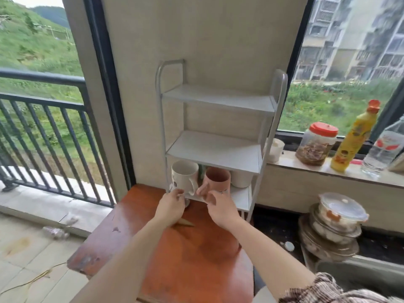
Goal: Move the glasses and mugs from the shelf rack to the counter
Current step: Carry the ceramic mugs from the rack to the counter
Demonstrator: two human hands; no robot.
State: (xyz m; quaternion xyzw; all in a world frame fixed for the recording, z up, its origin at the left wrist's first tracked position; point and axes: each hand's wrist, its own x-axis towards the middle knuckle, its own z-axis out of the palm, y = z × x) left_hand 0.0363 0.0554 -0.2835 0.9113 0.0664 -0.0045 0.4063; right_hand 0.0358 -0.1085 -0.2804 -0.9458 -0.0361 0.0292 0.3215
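Note:
A white three-tier shelf rack (215, 154) stands at the back of the red-brown wooden counter (192, 263). Its top and middle shelves are bare. On the bottom shelf, a white mug (183, 177) with a handle sits at the front left, a pink cup (218, 178) beside it, and another white cup (241, 179) behind on the right. My left hand (172, 207) grips the white mug at its base and handle. My right hand (219, 207) holds the pink cup's lower part, thumb on its left side.
On the window sill to the right are a small white cup (276, 149), a red-lidded jar (317, 143), a yellow bottle (355, 138) and a clear bottle (384, 147). Stacked lidded bowls (334, 224) sit low on the right. A balcony railing (43, 119) is at left.

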